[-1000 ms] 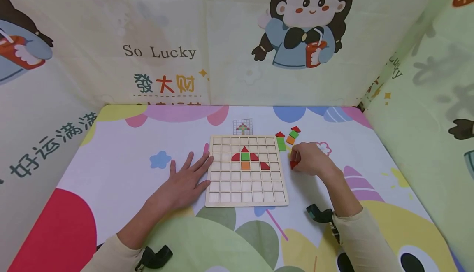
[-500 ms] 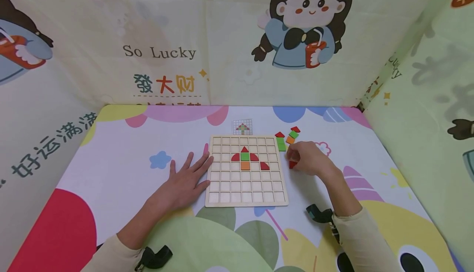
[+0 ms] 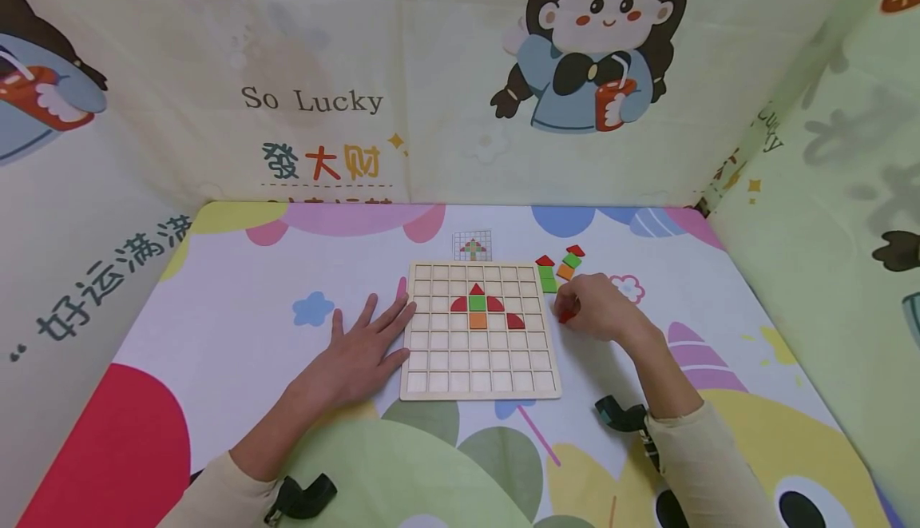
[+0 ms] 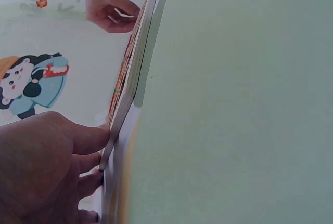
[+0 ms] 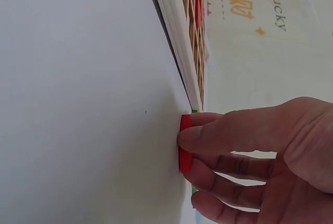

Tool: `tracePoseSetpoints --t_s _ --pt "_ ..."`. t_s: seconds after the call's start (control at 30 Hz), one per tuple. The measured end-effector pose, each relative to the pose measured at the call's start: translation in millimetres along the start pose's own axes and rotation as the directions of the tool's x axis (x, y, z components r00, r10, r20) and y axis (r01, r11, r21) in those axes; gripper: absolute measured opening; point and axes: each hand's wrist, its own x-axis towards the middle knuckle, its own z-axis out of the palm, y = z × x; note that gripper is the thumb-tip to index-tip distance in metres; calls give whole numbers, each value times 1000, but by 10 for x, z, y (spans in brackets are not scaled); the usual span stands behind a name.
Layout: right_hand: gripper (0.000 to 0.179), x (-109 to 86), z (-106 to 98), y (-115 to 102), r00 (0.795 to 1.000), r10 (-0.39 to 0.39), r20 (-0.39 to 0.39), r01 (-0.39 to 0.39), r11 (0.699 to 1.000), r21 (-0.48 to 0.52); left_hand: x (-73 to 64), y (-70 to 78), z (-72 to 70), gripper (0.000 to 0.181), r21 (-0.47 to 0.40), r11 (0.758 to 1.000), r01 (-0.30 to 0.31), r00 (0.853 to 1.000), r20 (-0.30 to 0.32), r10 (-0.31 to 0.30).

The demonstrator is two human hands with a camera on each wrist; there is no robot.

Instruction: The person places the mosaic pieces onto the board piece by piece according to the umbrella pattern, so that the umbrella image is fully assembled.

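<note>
While the board (image 3: 438, 360) lies flat, the left hand (image 3: 359, 359) touches its left edge, fingers spread. Just right of it, the right hand (image 3: 600, 308) pinches a red block (image 5: 184, 156), probably light and hard, best held by its edges.

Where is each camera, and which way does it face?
Head: worn on the head, facing forward and down at the wooden board; left hand, right hand and both sleeves show.
Left wrist: worn on that wrist, looking past the left hand along the wooden board's edge; the right hand shows beyond.
Right wrist: worn on that wrist, looking at the right hand pinching a red piece.
Shared: head and right wrist views both show the red piece.
</note>
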Motion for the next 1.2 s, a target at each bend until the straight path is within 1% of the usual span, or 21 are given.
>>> tracePoseSetpoints --t_s 0.1,0.23,0.33,0.47,0.7,0.93,1.2 --pt "11 -3 1 -1 1000 0 -9 0 1000 -5 0 4 1 70 -2 1000 0 1000 -2 0" --pt "10 -1 -1 -5 999 -3 -40 2 1000 -9 3 5 2 70 -2 1000 -1 1000 -4 1" --pt "9 8 1 -17 998 -23 -61 24 1000 2 6 4 2 70 -1 1000 0 1000 -3 0" --pt "9 20 11 -72 996 -57 -70 60 997 44 7 4 -4 71 -3 1000 3 1000 -1 -3" --pt "10 39 55 -226 994 -76 -84 83 993 82 14 -5 -2 70 -11 1000 8 1000 9 -8" --pt "9 110 137 -383 983 -149 -102 159 983 94 13 -3 -14 71 -8 1000 4 1000 0 -4" --pt "8 189 233 -608 978 -188 -86 196 977 89 15 -6 -24 70 -19 1000 4 1000 8 -4"
